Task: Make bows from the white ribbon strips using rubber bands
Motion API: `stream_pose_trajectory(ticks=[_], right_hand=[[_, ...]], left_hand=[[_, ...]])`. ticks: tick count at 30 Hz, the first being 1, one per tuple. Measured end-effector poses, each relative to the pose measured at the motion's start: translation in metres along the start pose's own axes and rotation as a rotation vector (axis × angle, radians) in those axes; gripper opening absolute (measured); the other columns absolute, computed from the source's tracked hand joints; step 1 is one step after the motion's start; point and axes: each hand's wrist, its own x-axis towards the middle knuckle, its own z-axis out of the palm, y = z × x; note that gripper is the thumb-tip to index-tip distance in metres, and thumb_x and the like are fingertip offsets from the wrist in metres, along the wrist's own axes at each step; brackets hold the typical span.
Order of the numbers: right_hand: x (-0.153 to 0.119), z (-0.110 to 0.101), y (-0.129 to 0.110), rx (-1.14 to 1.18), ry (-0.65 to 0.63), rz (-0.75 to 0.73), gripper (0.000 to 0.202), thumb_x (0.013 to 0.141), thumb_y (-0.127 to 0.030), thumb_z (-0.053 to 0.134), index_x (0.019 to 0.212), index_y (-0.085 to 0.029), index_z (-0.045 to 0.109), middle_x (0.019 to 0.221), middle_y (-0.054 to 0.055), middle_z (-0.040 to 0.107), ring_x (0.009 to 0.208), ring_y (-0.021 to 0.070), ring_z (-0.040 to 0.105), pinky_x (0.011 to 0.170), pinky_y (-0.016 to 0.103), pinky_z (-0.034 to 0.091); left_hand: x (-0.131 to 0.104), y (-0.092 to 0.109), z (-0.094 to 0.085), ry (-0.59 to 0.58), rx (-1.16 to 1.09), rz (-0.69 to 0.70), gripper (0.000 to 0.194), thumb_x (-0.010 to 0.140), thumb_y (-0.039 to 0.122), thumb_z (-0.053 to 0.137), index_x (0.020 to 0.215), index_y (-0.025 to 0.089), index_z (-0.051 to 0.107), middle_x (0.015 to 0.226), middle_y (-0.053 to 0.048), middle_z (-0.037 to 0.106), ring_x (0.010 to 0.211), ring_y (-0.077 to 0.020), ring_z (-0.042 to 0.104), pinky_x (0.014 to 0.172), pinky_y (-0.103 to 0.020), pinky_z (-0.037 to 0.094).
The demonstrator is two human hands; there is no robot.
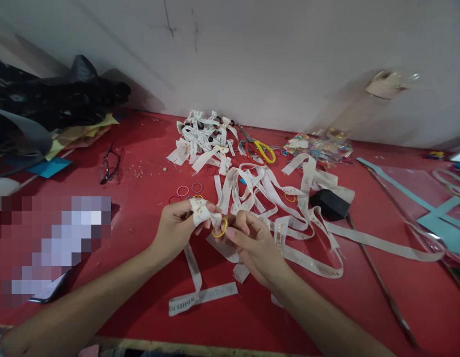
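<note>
My left hand [177, 223] is closed on a white printed ribbon bow [201, 213], pinched between thumb and fingers above the table. Close beside it, my right hand [254, 243] pinches a small yellow elastic band [224, 228] at the bow's right end. Whether the band is looped round the ribbon I cannot tell. A printed ribbon tail [203, 296] lies on the table below my left hand. Just behind the hands are several small coloured elastic bands [182, 191]. Loose lengths of white ribbon [289, 228] spread out to the right of my right hand.
Finished-looking ribbon bows [203, 139] are heaped at the back, with red-and-yellow scissors [264, 151] beside them. A black block [329, 204] and a thin rod [386, 287] lie right. Eyeglasses [110, 163] and a phone [53, 290] lie left on the red table [140, 317].
</note>
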Motion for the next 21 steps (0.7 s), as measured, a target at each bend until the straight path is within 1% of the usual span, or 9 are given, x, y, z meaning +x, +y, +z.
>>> stream_pose_trajectory(ticks=[3,5,9,13,16,19,21], right_hand=[[-0.001,0.003,0.001,0.031,0.017,0.014,0.038,0.075,-0.021,0.076,0.061,-0.02,0.04,0.072,-0.003,0.063,0.067,0.0099,0.061,0.068,0.025,0.05],[-0.002,0.004,0.001,0.034,0.035,-0.002,0.039,0.075,-0.02,0.075,0.06,-0.02,0.039,0.072,-0.003,0.063,0.067,0.0104,0.061,0.068,0.025,0.049],[-0.001,0.003,0.003,0.041,0.097,-0.048,0.041,0.074,-0.02,0.075,0.059,-0.02,0.037,0.075,-0.003,0.063,0.069,0.0113,0.058,0.071,0.028,0.047],[0.0,0.0,0.003,0.039,0.129,-0.068,0.043,0.073,-0.021,0.076,0.06,-0.021,0.035,0.073,-0.004,0.057,0.066,0.0111,0.051,0.066,0.027,0.044],[0.0,-0.001,0.002,0.062,0.144,-0.079,0.046,0.071,-0.024,0.077,0.06,-0.021,0.032,0.072,-0.004,0.054,0.066,0.0124,0.052,0.067,0.028,0.045],[0.0,-0.002,0.002,0.101,0.137,-0.084,0.045,0.072,-0.023,0.075,0.06,-0.022,0.031,0.071,-0.004,0.052,0.068,0.0128,0.052,0.07,0.03,0.047],[0.0,-0.002,0.002,0.111,0.131,-0.092,0.044,0.074,-0.021,0.073,0.061,-0.022,0.031,0.072,-0.005,0.052,0.069,0.0128,0.053,0.07,0.03,0.048]], left_hand=[[-0.002,0.0,0.001,-0.01,-0.017,0.0,0.028,0.078,0.039,0.072,0.066,0.014,0.071,0.053,0.001,0.058,0.043,-0.0049,0.044,0.04,-0.016,0.034],[-0.003,0.0,0.001,-0.038,-0.021,-0.009,0.028,0.08,0.039,0.07,0.066,0.014,0.071,0.053,0.001,0.058,0.043,-0.005,0.044,0.041,-0.016,0.034],[-0.006,-0.003,0.001,-0.085,-0.026,-0.059,0.027,0.08,0.039,0.07,0.072,0.014,0.073,0.052,0.001,0.058,0.043,-0.0057,0.043,0.041,-0.017,0.034],[-0.005,-0.009,0.004,-0.086,-0.09,-0.12,0.029,0.081,0.042,0.068,0.078,0.014,0.074,0.057,-0.001,0.061,0.045,-0.0062,0.042,0.042,-0.018,0.034],[-0.005,-0.011,0.007,-0.105,-0.108,-0.165,0.028,0.08,0.042,0.07,0.077,0.014,0.074,0.061,-0.002,0.062,0.047,-0.0063,0.043,0.043,-0.018,0.034],[-0.005,-0.008,0.01,-0.131,-0.105,-0.158,0.026,0.078,0.039,0.072,0.073,0.014,0.074,0.056,0.001,0.055,0.048,-0.0058,0.041,0.044,-0.018,0.032],[-0.006,-0.007,0.011,-0.159,-0.13,-0.158,0.024,0.079,0.039,0.071,0.075,0.015,0.075,0.058,0.001,0.053,0.05,-0.006,0.04,0.044,-0.017,0.032]])
